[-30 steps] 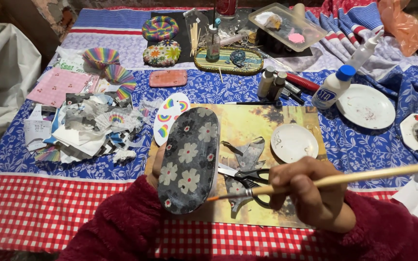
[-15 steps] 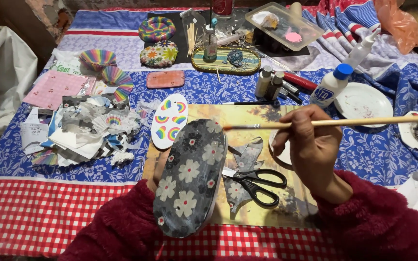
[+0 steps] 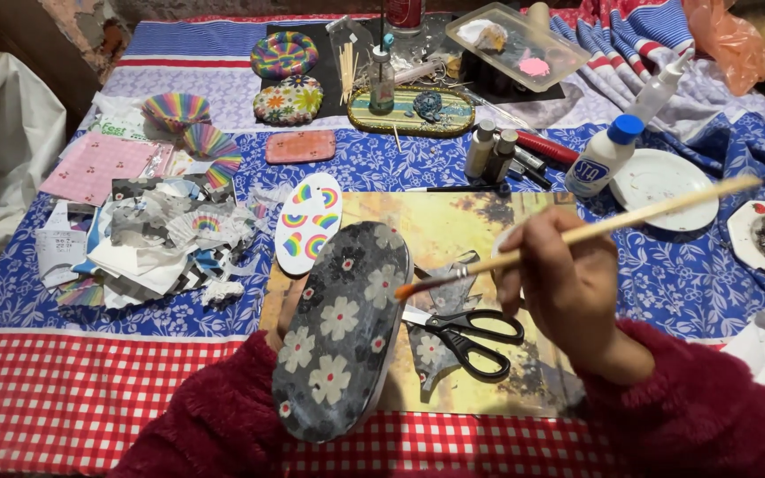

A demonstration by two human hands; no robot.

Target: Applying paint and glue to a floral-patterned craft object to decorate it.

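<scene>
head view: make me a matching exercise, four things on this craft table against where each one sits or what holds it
Things:
1. paintbrush
2. flowered oval case
3. black scissors
4. glue bottle

Places:
a. held up by the left hand
b. standing beside the white plate
c. gripped in the right hand
d. lying on the yellow sheet

Pairs: 1-c, 2-a, 3-d, 4-b

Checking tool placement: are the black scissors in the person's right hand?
No, the right hand holds a paintbrush; the scissors lie on the paper mat.
</scene>
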